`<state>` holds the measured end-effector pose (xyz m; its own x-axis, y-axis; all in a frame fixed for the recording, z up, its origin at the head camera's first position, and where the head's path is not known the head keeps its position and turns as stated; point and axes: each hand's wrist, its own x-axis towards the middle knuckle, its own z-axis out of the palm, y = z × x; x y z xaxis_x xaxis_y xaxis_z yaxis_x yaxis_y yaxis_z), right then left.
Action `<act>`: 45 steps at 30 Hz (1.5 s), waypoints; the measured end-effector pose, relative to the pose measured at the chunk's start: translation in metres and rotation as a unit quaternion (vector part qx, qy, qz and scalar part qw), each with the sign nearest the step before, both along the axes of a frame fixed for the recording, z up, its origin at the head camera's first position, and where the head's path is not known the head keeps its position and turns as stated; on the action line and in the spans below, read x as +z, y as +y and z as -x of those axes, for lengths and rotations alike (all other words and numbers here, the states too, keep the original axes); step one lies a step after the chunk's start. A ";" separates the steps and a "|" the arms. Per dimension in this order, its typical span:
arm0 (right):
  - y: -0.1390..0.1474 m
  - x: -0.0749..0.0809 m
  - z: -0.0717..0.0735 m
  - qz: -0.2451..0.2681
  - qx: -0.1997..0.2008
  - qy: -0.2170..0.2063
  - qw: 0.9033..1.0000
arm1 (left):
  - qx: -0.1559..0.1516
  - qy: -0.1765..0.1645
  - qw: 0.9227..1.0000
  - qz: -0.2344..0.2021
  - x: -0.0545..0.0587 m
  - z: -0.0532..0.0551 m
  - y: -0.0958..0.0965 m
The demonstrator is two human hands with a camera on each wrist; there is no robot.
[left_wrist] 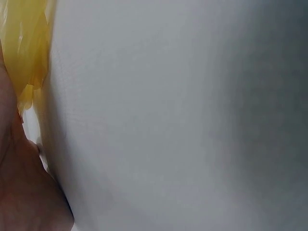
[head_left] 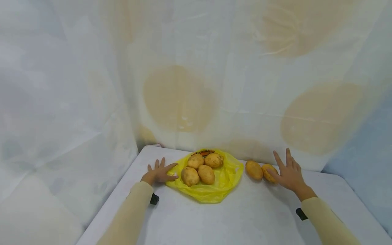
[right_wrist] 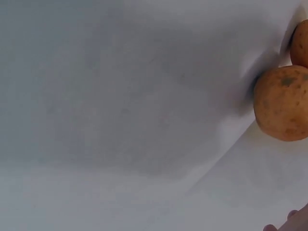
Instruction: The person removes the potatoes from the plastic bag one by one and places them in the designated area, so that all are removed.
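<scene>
Several potatoes (head_left: 206, 174) lie grouped on a spread yellow plastic bag (head_left: 211, 197) at the back of the table. My left hand (head_left: 160, 173) is at the bag's left edge, fingers spread; in the left wrist view a fold of the yellow bag (left_wrist: 29, 43) shows beside that hand (left_wrist: 29, 187). Right of the bag sit two more potatoes, one (head_left: 254, 170) next to the other (head_left: 269, 173). Over the right one is my right hand (head_left: 290, 175), its fingers spread and gripping nothing. The right wrist view shows a potato (right_wrist: 284, 103) and only fingertips (right_wrist: 292, 214) at the corner.
The white table (head_left: 239, 224) backs onto a hanging sheet (head_left: 245, 102) with tan round spots. Another pale sheet (head_left: 61, 136) hangs along the left side, and a bluish one (head_left: 367, 153) on the right. Dark wrist-worn devices (head_left: 154, 199) sit under both wrists.
</scene>
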<state>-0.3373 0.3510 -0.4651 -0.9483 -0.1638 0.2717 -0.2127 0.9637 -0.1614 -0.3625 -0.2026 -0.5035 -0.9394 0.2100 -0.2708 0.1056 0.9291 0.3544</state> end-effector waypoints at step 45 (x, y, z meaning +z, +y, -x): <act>-0.145 0.010 0.030 -0.030 0.149 0.038 0.988 | 0.010 0.015 1.000 -0.008 -0.006 0.002 0.001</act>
<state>-0.3669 0.2063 -0.4548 -0.8331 -0.4506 0.3208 -0.4976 0.8638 -0.0790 -0.3645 -0.2013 -0.5094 -0.9513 0.1946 -0.2390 0.0974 0.9255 0.3661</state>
